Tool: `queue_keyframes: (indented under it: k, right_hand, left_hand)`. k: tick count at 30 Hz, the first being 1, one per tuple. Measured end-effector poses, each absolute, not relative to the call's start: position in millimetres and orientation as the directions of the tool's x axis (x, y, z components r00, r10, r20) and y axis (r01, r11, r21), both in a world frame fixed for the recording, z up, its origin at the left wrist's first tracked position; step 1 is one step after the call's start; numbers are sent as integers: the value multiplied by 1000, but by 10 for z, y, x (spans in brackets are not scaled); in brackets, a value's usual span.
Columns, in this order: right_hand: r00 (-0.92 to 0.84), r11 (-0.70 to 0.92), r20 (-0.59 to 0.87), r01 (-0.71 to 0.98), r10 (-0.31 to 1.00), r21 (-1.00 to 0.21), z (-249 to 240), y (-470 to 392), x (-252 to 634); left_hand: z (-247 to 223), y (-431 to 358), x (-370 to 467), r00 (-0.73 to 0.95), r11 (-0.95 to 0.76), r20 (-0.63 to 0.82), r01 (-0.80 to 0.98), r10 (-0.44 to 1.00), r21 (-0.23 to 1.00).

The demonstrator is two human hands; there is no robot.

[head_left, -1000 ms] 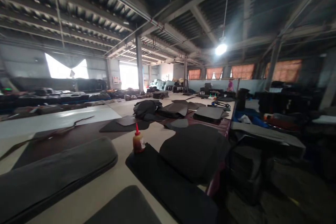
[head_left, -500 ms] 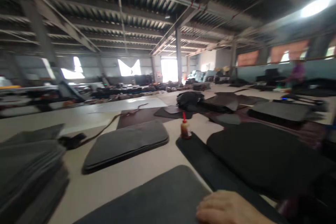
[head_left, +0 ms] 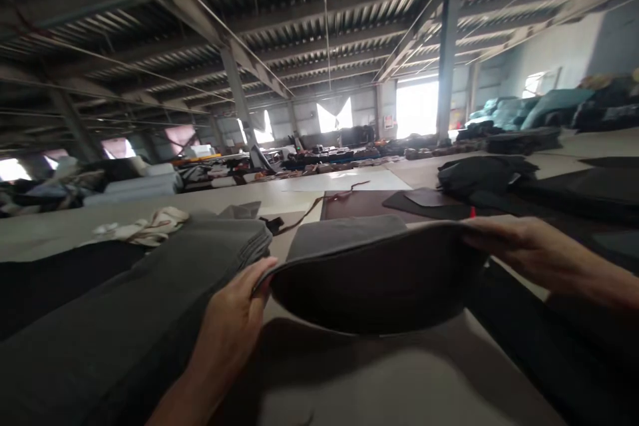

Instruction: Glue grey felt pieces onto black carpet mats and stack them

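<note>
A dark grey fabric panel [head_left: 369,279] is raised off the table, tilted and bowed, its dark underside toward me. My left hand [head_left: 232,313] is closed on its left edge, thumb near the rim. My right hand [head_left: 524,249] grips the right corner, fingers partly hidden. Just behind the panel lies a grey panel stack [head_left: 344,231]. The red tip [head_left: 472,212] of a bottle shows near my right fingers; the panel and hand hide the rest of it.
A tall pile of grey cloth [head_left: 200,266] stands at my left, with a cream cloth bundle [head_left: 154,226] behind it. Dark material [head_left: 484,176] is heaped at the back right. A brown strip [head_left: 312,206] crosses the pale table [head_left: 299,183]. A pillar [head_left: 448,66] rises farther back.
The view has swung left. My right hand, earlier resting on the flat grey panel, now holds it lifted at the right. My left hand has come into view, gripping the other end.
</note>
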State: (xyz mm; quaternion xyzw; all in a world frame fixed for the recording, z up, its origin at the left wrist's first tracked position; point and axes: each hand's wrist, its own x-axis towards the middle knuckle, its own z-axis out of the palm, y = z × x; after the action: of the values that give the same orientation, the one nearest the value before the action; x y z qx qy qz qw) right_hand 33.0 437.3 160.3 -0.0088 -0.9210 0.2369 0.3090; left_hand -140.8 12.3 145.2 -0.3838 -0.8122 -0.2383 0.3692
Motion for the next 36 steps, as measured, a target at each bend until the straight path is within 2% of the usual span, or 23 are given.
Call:
queue_keyframes:
  k: [2,5,7,9,12,15,18,21,31,36]
  right_hand:
    - [-789,905,591,-117,166,-409,1826,4499,37]
    - [-606,968,775,-35,178,-250,2072,4603,-267]
    - [-482,983,862,-5,156,-181,2118,4633,-398]
    - [-395,988,911,-45,120,-149,2042,4671,-528]
    - [-340,991,938,-85,69,-104,1693,4787,-814]
    - [-472,995,879,-48,58,-92,1122,4925,-1171]
    - [-788,998,613,53,55,-22,523,4979,-1421]
    - [-875,997,479,80,63,15,138,4940,-1480]
    - [-919,992,392,17,-34,125,110,4848,-1350]
    - [-927,990,373,14,-40,141,93,4805,-1290]
  left_hand:
    - [1532,417,-1579,-354,593,883,797,308,112]
    - [1640,770,-1893,-176,557,964,830,199,36]
    - [1693,938,-2123,-128,544,969,839,211,-8]
    - [1683,1067,-2354,-130,547,959,837,251,-30]
    - [1471,1226,-2692,-207,572,917,820,342,-28]
    - [1062,1343,-3002,-368,621,809,784,458,5]
    - [663,1374,-3259,-537,689,660,724,526,40]
    - [448,1319,-3437,-652,751,539,659,534,53]
    - [284,1135,-3490,-762,806,362,591,537,48]
    - [251,1120,-3455,-789,819,300,573,536,45]
